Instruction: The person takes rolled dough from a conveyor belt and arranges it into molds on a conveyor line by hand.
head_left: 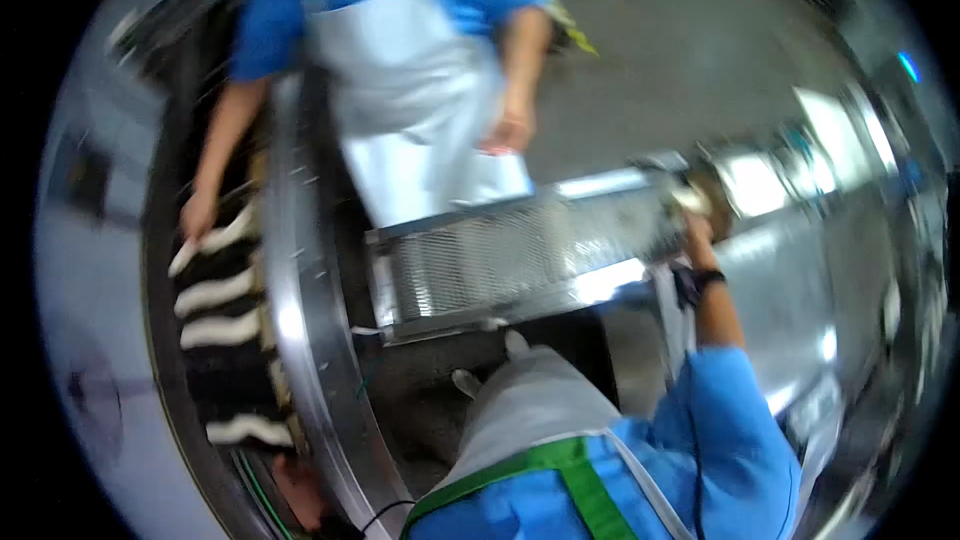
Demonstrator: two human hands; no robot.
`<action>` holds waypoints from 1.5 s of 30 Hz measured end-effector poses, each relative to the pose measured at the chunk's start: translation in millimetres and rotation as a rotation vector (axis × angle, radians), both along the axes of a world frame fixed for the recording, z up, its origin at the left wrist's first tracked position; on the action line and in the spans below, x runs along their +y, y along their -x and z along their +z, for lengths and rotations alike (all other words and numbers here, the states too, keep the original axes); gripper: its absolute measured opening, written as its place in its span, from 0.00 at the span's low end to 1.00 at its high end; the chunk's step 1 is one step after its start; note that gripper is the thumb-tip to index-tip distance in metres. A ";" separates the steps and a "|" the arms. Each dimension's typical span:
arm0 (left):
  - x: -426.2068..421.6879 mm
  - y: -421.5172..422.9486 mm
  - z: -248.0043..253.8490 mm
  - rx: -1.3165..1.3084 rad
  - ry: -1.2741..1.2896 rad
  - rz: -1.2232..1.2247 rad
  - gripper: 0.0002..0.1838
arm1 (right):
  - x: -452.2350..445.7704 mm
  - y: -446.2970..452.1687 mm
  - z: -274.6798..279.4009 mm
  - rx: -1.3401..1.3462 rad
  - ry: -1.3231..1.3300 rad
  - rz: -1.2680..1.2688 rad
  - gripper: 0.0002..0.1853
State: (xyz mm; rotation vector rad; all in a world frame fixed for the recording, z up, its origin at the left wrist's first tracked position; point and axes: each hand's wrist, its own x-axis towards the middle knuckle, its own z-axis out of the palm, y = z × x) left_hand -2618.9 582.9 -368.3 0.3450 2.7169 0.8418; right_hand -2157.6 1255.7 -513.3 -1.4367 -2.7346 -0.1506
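Observation:
My right hand (697, 230), with a dark band at the wrist, reaches to the far end of a mesh-topped metal conveyor (480, 260). Its blurred fingers close around a pale piece of dough (690, 200). Low on the left, my left hand (300, 492) is beside a dark belt, just below a long white dough strip (248, 429). Blur and the frame edge hide its fingers. More dough strips (218, 330) lie across the dark belt, roughly parallel.
Across the conveyor stands a co-worker in a white apron (400, 90). One of the co-worker's hands (198, 215) touches a dough strip; the other hangs by the apron. A shiny metal rail (290, 320) borders the belt. Metal machinery (770, 180) stands at right.

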 end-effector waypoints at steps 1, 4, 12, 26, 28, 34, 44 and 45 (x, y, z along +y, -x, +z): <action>6.1 0.8 3.9 0.040 0.045 -0.035 0.08 | 5.6 -15.9 1.0 0.014 0.095 -0.015 0.21; 15.6 -10.0 9.0 -0.432 -0.827 0.492 0.07 | -2.4 -27.2 21.9 -0.179 0.368 -0.436 0.15; 25.9 -20.6 53.1 -0.405 -0.980 0.509 0.15 | 25.5 -56.5 -29.5 1.189 1.115 -0.471 0.14; -68.7 -49.2 15.1 -0.674 -1.049 0.660 0.13 | -211.9 86.6 259.0 1.358 1.309 0.048 0.19; -62.1 -71.0 40.0 -0.416 -0.834 0.568 0.04 | -245.4 124.7 274.4 1.461 1.216 0.018 0.21; -105.4 -111.9 27.4 -0.385 -0.960 0.486 0.17 | -376.4 284.2 329.9 0.704 1.639 0.787 0.36; -124.0 -158.3 92.6 -0.099 -0.654 0.486 0.28 | -557.4 448.8 219.3 -0.088 1.217 1.495 0.16; -127.8 -151.7 99.9 -0.052 -0.530 0.407 0.25 | -550.7 444.0 223.4 -0.096 1.227 1.497 0.16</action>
